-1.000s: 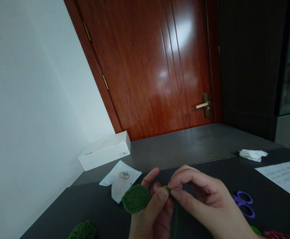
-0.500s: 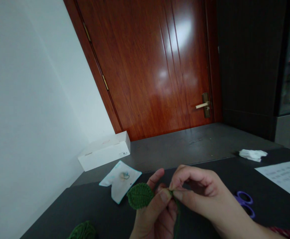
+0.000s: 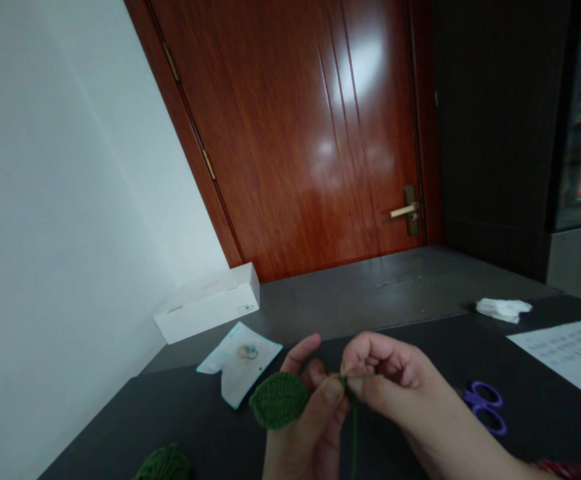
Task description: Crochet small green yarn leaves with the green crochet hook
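Note:
A green crocheted leaf-shaped piece (image 3: pixel 279 400) lies against my left hand (image 3: pixel 315 413), whose thumb and finger pinch its narrow end. My right hand (image 3: pixel 395 380) meets the left fingertips, thumb and forefinger closed on the green yarn near the piece. From between the fingertips a green yarn strand (image 3: pixel 355 437) hangs down. What is inside the pinch is too small to make out fully. At the bottom left lies a ball of green yarn (image 3: pixel 164 463).
Left of my hands is a white pouch (image 3: pixel 243 360) with a pale blue edge, with a white box (image 3: pixel 210 303) behind it. Purple-handled scissors (image 3: pixel 488 405), crumpled white tissue (image 3: pixel 503 309) and a printed sheet (image 3: pixel 570 353) lie to the right on the dark table (image 3: pixel 95 427).
The leaf piece has shifted slightly left and down with my left hand. Both hands keep their pinch, and the hanging strand shows more clearly below them.

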Tool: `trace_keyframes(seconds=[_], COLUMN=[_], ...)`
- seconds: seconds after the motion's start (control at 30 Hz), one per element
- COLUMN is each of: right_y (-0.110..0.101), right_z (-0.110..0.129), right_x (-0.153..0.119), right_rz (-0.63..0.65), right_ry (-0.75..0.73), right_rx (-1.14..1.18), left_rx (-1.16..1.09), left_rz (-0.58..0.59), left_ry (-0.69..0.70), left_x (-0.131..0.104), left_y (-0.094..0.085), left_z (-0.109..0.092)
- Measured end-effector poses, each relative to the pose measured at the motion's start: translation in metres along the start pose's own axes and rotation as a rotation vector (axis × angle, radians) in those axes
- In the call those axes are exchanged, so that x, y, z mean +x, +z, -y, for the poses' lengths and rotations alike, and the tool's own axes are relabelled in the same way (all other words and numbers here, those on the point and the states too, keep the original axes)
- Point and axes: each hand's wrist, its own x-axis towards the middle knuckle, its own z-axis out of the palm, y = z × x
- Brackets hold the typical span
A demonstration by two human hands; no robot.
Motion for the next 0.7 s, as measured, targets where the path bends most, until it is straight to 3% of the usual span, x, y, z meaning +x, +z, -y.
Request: trace_keyframes(seconds=[0.1,0.23,0.53,0.7], right_y=[0.002,0.005,0.007,0.001], right_z=[-0.004,-0.009,-0.010,-0.020], right_x=[-0.002,-0.006,-0.012,-0.008], right_rz=[-0.022,-0.104,-0.172,-0.082], right_ry=[0.038,-0.088,-0.251,-0.181], right_rx=[0.036,-0.050,-0.222,-0.210], left_rx=[0.020,0.041,-0.003,0.008], left_rz=[-0.020,-0.043,-0.044,-0.043], left_ry=[0.112,0.162,0.026,-0.014], left_x=[0.000,-0.003,-0.005,-0.004], left_y=[0.004,0.009,0.004,-0.003], left_z=[0.000,-0.003,-0.002,0.000])
